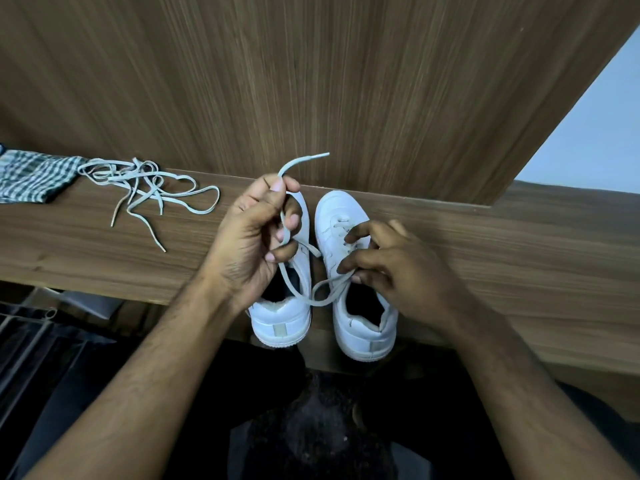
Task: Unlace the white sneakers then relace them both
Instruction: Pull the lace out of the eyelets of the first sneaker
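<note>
On the brown wood-grain tabletop (pixel 519 258), two white low-top sneakers (pixel 360 306) sit side by side. Left hand (pixel 256 233) pinches the pale flat lace (pixel 294 282) above the left shoe; right hand (pixel 391 268) pinches it at the right shoe's eyelets. Best keep the lace flat and untwisted, and feed the tip first. A spare loose lace (pixel 149 188) lies left of the shoes.

Matt wood-grain ledge (pixel 519 244), smooth white leather-look sneakers (pixel 341 216), flat woven lace (pixel 298 285), checked cloth (pixel 31 174).

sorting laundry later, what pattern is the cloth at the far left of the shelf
A green and white check on the folded cloth, clearest in the head view.
</note>
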`<state>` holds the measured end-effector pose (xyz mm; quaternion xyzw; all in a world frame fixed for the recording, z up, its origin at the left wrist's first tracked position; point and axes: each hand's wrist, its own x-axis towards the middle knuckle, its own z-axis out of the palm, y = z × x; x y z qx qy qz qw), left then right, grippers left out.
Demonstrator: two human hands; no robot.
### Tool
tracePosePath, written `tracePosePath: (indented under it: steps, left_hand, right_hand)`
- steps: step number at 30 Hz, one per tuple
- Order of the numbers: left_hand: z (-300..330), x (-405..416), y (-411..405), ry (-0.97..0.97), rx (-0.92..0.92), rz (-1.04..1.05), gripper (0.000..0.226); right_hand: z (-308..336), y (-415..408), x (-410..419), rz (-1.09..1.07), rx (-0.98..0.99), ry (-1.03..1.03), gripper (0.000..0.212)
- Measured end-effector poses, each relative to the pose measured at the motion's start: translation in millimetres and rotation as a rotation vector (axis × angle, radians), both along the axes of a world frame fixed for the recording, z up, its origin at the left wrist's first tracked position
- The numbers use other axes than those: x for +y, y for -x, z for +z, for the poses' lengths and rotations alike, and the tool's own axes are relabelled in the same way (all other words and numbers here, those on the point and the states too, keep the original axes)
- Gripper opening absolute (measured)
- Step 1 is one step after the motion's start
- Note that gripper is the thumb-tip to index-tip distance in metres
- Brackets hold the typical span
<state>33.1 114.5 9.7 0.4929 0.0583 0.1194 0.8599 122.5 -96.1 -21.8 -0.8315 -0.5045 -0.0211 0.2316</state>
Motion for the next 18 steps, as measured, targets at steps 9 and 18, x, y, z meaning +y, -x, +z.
tracePosePath:
  steps: [9,18]
  left_hand:
    - [-3.0,1.2,-5.2,0.169,-0.044,-0.007,0.019]
    - [-15.3,4.1,-10.0,-0.19,0.029,0.196,0.023]
  right_hand:
    - [2.7,0.3,2.1,0.013,-0.133,-0.008,0.02]
    - [2.7,2.0,7.9,-0.125,0.318,-0.407,0.013]
